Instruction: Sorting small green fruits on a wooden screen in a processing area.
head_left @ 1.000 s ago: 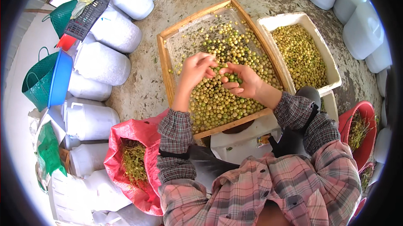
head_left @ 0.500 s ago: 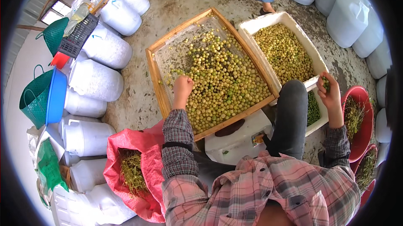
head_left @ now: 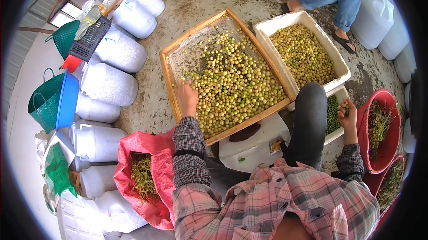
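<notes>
A wooden-framed mesh tray (head_left: 252,123) holds a spread of small round yellow-green fruits (head_left: 240,77). At the left edge of this spread is my left hand (head_left: 188,97), its fingers curled down to the fruits; whatever is between the fingertips is hidden. My right hand (head_left: 348,117) is closed around small green fruits (head_left: 347,109), held up at the right. Just left of it stands a white box (head_left: 342,95) of small green fruits (head_left: 332,115). Behind that, a larger white foam box (head_left: 337,64) is filled with yellowish fruits (head_left: 303,55).
Red tubs (head_left: 387,99) with stems and leaves stand at my right. A red sack (head_left: 162,159) of similar stems is open at my left. White barrels (head_left: 109,84) line the left side. Another person's legs (head_left: 345,6) are beyond the foam box, near large pale jugs (head_left: 372,21).
My left hand has moved slightly left, its fingers reaching down to the fruits. The right hand has lowered toward the green-fruit box. The other person has stepped to the right and nearer.
</notes>
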The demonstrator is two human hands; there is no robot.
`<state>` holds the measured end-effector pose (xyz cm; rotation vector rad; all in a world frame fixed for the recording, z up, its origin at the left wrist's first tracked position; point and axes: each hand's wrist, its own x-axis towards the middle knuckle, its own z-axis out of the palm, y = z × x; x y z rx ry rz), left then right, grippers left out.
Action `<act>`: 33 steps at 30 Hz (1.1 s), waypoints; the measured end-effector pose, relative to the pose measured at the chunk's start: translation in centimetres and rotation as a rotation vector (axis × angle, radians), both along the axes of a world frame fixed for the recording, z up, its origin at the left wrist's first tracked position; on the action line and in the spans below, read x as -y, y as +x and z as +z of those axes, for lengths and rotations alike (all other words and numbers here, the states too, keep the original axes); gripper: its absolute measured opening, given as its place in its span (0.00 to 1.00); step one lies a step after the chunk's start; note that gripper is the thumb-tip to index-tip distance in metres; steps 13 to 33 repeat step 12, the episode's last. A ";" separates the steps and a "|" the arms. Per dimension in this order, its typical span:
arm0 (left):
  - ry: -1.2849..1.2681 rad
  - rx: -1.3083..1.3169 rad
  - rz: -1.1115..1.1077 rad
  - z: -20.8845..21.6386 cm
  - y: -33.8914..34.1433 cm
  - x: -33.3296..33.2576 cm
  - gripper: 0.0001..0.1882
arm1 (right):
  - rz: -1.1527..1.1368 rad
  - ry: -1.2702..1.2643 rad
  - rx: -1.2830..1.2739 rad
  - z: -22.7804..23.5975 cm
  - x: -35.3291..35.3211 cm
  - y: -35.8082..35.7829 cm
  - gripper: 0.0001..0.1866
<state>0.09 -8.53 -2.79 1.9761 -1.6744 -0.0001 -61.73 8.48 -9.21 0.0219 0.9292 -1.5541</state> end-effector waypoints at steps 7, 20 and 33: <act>0.248 -0.108 -0.236 0.4 -2.9 2.1 0.11 | 0.077 -0.109 -0.027 5.5 1.8 3.5 0.11; 0.379 -0.140 -0.236 1.5 -3.7 2.3 0.10 | 0.279 -0.268 -0.052 9.5 3.5 8.1 0.10; 0.379 -0.140 -0.236 1.5 -3.7 2.3 0.10 | 0.279 -0.268 -0.052 9.5 3.5 8.1 0.10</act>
